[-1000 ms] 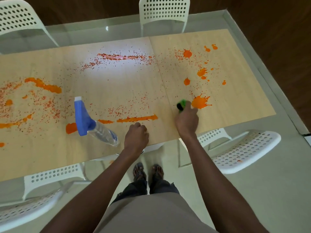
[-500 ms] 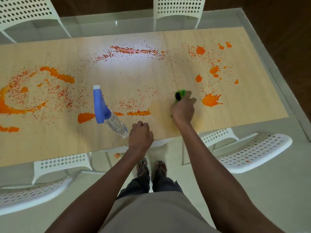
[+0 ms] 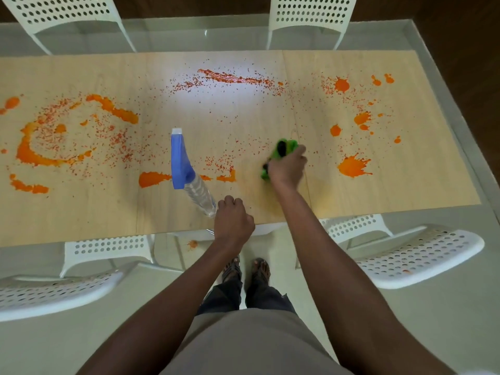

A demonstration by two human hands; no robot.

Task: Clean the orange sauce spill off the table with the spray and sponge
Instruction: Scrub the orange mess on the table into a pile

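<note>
Wood-grain boards under the glass table (image 3: pixel 460 147) carry orange sauce almost end to end, and I stand at the near edge. My right hand (image 3: pixel 288 169) has its fingers curled over the green sponge (image 3: pixel 287 146), pressing it flat on the boards; a second ago it was against the big splat (image 3: pixel 353 166) on the right, and it has since swept left, away from that splat, which looks untouched. The near streak (image 3: pixel 226 176) beside the sponge is shorter than it was, so the scrubbing is working there. My left hand (image 3: pixel 233 221) stays in a loose fist on the table edge, holding nothing. Just beside it the spray bottle (image 3: pixel 189 174) lies on its side, blue head pointing away. Most of the spill, I judge, is still to do.
</note>
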